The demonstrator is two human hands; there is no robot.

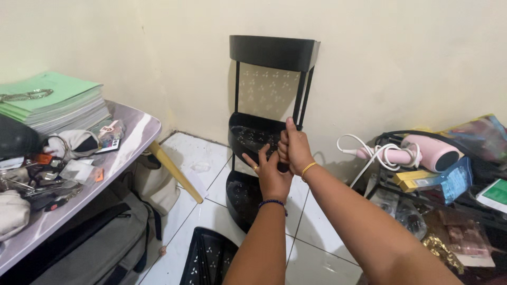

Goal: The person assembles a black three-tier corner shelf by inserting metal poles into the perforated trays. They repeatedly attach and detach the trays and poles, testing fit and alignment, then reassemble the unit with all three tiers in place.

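A black metal corner rack [272, 53] with perforated shelves stands against the cream wall. Its middle shelf [248, 134] and lower shelf [240, 198] are in view. My right hand [293, 149] is closed around one of the rack's thin upright rods near the middle shelf, thumb pointing up. My left hand [270, 174] presses against the same spot just below, fingers apart, a ring on one finger and a beaded bracelet at the wrist. A loose black perforated shelf [206, 258] lies on the tiled floor below my arms.
A marbled table [134, 132] at left carries green books [53, 100], keys and small clutter; a grey bag [100, 243] sits under it. At right, a low rack holds a pink hair dryer [430, 152] with white cord, packets and boxes.
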